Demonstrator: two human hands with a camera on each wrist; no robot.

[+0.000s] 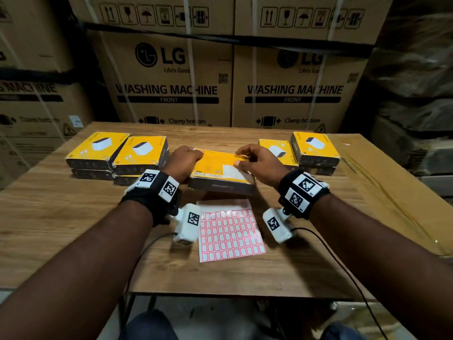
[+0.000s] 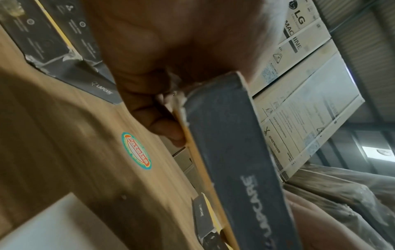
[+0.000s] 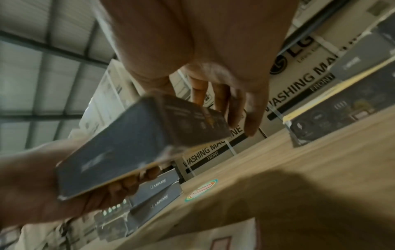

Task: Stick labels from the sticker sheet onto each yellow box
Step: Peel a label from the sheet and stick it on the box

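A yellow box (image 1: 218,163) with dark sides is held tilted just above the table's middle. My left hand (image 1: 193,155) grips its left end, thumb on top and fingers underneath, as the left wrist view (image 2: 162,121) and the right wrist view (image 3: 128,184) show. My right hand (image 1: 239,158) lies over the box's right part, thumb on the yellow top and fingers bent round the far right edge (image 3: 224,104). The sticker sheet (image 1: 230,231), white with red-framed labels, lies flat on the table below the box, between my wrists. No loose label shows.
Two stacks of yellow boxes (image 1: 98,148) (image 1: 142,150) stand at the table's back left, and two more (image 1: 313,146) (image 1: 277,150) at the back right. Big washing machine cartons (image 1: 171,82) rise behind the wooden table (image 1: 73,217). A round coloured sticker (image 2: 136,150) is on the tabletop.
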